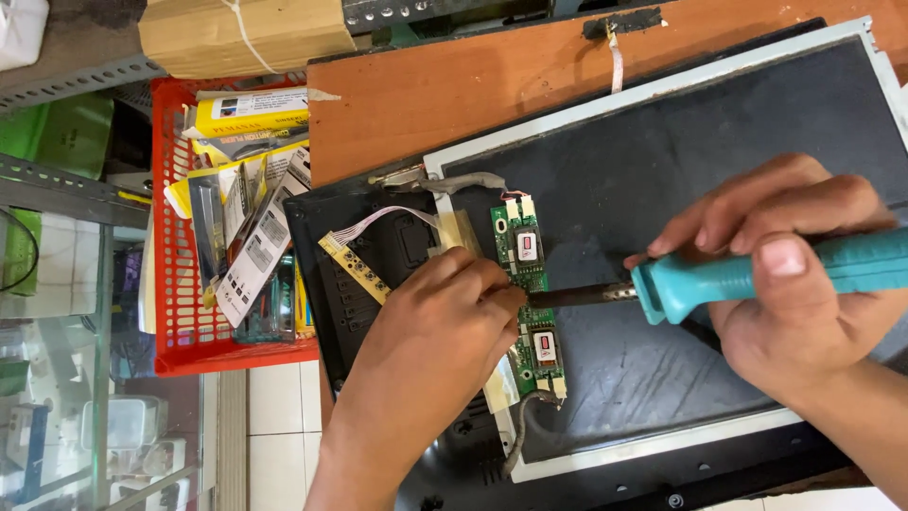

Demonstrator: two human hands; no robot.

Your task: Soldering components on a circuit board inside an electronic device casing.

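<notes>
Brown wood forms the desk (454, 85), with a red plastic basket (168, 284) of packaged tools at its left edge. On the desk lies an opened flat monitor (662, 189), dark back panel up. A narrow green circuit board (527, 293) sits on the panel's left side. The right hand (785, 284) is closed around a teal-handled soldering iron (719, 279), its tip at the board. The left hand (435, 326) rests fingers curled on the board; whether it pinches anything I cannot tell.
</notes>
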